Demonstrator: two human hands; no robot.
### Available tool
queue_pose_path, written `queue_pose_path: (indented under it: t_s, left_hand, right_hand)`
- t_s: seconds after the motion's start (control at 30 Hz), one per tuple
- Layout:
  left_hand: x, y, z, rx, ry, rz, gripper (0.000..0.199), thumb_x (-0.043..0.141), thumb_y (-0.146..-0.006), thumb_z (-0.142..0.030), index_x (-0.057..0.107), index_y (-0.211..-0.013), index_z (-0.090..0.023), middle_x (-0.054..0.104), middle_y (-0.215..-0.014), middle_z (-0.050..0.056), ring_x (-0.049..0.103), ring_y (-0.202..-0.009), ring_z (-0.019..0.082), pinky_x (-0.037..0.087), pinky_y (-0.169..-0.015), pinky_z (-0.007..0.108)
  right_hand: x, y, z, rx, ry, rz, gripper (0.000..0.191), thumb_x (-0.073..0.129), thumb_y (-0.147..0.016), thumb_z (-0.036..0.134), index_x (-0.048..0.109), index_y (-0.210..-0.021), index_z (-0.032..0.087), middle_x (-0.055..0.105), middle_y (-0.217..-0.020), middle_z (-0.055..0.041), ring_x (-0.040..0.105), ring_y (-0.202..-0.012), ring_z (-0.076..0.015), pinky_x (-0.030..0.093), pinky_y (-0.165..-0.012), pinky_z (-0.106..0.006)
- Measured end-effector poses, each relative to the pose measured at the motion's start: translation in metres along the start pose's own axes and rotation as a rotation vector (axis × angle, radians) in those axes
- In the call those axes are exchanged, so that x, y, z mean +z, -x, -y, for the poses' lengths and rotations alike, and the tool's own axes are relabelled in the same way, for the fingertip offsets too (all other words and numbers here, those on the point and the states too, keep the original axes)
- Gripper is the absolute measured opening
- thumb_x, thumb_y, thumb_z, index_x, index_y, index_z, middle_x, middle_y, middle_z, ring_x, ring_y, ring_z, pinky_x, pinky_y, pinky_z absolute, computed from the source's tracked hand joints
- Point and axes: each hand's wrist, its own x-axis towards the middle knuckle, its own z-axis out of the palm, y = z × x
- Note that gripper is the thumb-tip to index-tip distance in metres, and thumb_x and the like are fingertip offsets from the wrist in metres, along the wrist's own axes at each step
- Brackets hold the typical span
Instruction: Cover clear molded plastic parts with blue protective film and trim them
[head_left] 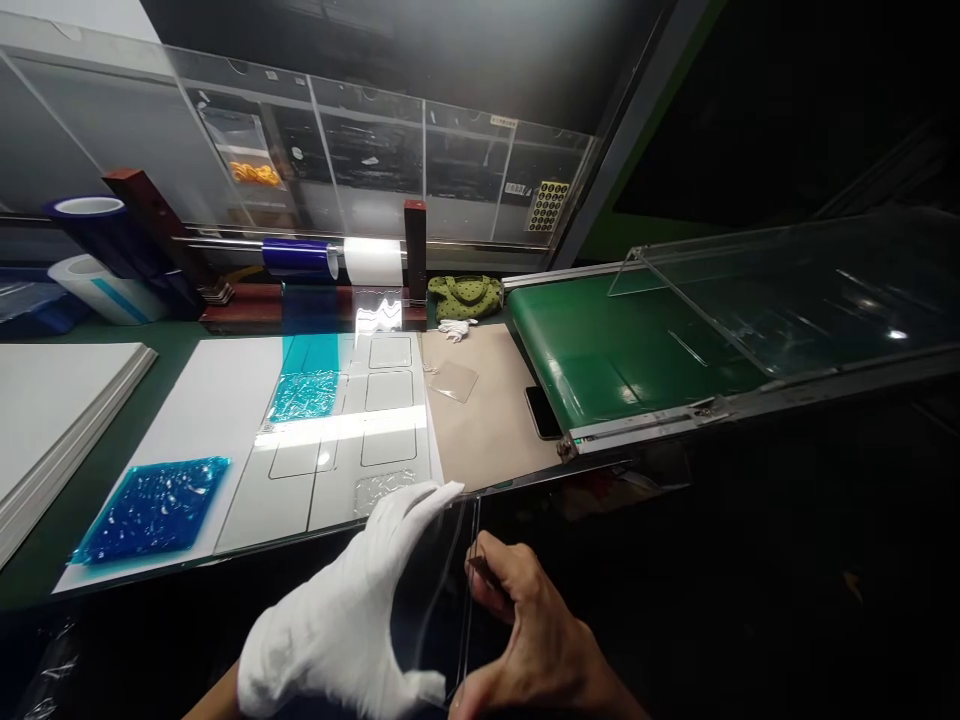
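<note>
My left hand (337, 610), in a white glove, grips a clear thin panel (431, 590) by its edges below the table's front edge, fingers at the top and thumb at the bottom. My bare right hand (536, 630) is curled at the panel's right edge, its thumb low and its index finger bent. Whether a film lies between the right fingertips is too dark to tell. Behind the hands lies a glass sheet (300, 515) with outlined rectangles, and a strip of cyan film (307, 385) runs over it from a roll.
A green conveyor (592, 340) with a clear cover (795, 290) stands at the right. A phone (541, 412) lies beside it. Blue film pieces (154, 508) and stacked white sheets (60, 400) are at left. A wooden stand (415, 250) holds film rolls (300, 258).
</note>
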Motion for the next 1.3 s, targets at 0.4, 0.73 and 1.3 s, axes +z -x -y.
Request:
queue_pose_path:
  t_s: [0.4, 0.73, 1.3]
  left_hand:
    - [0.000, -0.007, -0.018, 0.077, -0.107, 0.078, 0.111, 0.077, -0.049, -0.051, 0.023, -0.143, -0.025, 0.040, -0.134, 0.010, 0.043, -0.120, 0.036, 0.042, -0.100, 0.046]
    - [0.003, -0.003, -0.001, -0.081, -0.327, -0.180, 0.108, 0.073, -0.054, -0.043, 0.017, -0.145, -0.029, 0.036, -0.134, 0.013, 0.040, -0.120, 0.038, 0.040, -0.097, 0.052]
    - [0.021, 0.027, 0.103, -0.532, 1.917, -0.199, 0.107, 0.036, -0.065, -0.081, 0.031, -0.134, 0.000, 0.036, -0.138, 0.025, 0.044, -0.124, 0.033, 0.032, -0.104, 0.052]
  right_hand:
    - [-0.002, 0.007, 0.010, -0.134, -0.100, 0.045, 0.070, 0.077, -0.027, 0.071, 0.043, -0.062, 0.021, 0.036, -0.063, 0.0047, 0.032, -0.060, -0.0102, 0.046, -0.051, -0.020]
    - [-0.003, -0.010, -0.025, -0.418, 0.013, -0.373, 0.060, 0.069, -0.054, 0.073, 0.038, -0.069, 0.023, 0.034, -0.061, 0.0060, 0.031, -0.052, -0.0095, 0.033, -0.045, -0.022]
    - [-0.011, -0.176, -0.054, -0.461, 0.860, -0.104, 0.074, 0.061, -0.079, 0.040, 0.030, -0.141, 0.014, 0.046, -0.137, -0.0173, 0.041, -0.128, -0.0307, 0.031, -0.107, -0.051]
